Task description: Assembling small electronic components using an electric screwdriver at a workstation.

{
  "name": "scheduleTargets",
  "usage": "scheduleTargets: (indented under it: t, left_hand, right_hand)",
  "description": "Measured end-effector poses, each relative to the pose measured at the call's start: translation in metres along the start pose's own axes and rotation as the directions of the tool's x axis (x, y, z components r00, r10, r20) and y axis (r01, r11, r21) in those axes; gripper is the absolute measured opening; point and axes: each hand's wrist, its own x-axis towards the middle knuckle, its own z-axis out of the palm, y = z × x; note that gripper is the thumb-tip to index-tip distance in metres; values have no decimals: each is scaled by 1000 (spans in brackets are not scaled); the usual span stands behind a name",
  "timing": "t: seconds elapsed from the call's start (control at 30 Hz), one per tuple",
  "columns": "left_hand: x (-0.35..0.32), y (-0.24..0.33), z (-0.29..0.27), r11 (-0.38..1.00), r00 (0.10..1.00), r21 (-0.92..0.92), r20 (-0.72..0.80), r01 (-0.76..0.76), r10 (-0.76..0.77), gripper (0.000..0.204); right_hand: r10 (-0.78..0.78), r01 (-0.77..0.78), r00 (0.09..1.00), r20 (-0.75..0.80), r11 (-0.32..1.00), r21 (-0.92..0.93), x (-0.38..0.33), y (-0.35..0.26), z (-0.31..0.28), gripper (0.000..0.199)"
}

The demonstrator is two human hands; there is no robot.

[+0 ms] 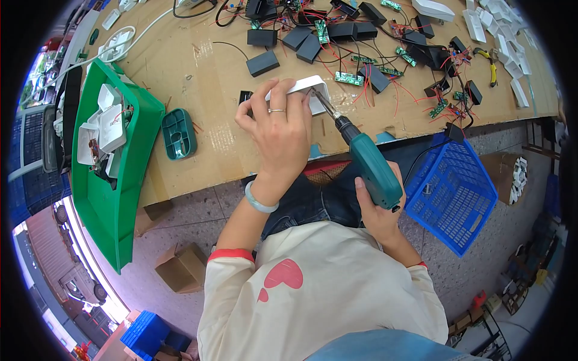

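My left hand is closed on a white plastic housing, holding it at the table's near edge. The fingers cover much of the housing. My right hand grips a dark green electric screwdriver. The screwdriver slants up and to the left, with its bit reaching inside the housing; whether a screw sits under the tip is too small to tell. Just left of my left fingers, a small black part shows partly. A dark green compartment box with small pieces inside stands further left.
Black boxes, green circuit boards and red and black wires cover the far table. White housings are heaped far right. A green bin with white parts overhangs the left edge. A blue basket stands right, below table level.
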Motion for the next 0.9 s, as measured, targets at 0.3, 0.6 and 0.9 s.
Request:
scheduleTargets:
  t: [0.3, 0.6, 0.9]
  left_hand:
    - [1, 0, 0, 1000, 1000, 0, 0, -1, 1, 13]
    - [0, 0, 0, 1000, 1000, -7, -6, 1, -1, 12]
    - [1, -1, 0, 1000, 1000, 17, -12, 3, -3, 10]
  right_hand:
    - [5, -5, 1000, 5, 1000, 5, -1, 2, -1, 27]
    - [15, -15, 1000, -15, 1000, 1, -3, 1, -2, 28]
    - [98, -97, 995, -19, 995, 38, -10, 0, -4, 28]
